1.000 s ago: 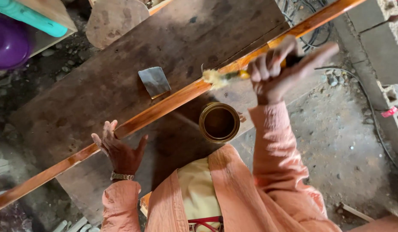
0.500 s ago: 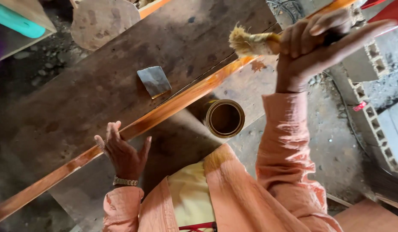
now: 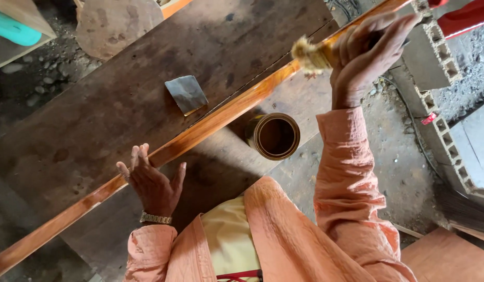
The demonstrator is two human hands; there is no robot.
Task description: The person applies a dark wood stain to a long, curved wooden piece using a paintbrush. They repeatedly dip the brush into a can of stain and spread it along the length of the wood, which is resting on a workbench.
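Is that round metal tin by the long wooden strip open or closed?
Open: the round metal tin stands upright without a lid, its dark brown inside showing. How full, cannot tell.

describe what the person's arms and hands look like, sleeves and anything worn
Both arms are in loose, wrinkled salmon-orange long sleeves reaching the wrists. The left hand is bare, with a gold-coloured metal watch band at its wrist. The right hand is bare, nothing visibly worn.
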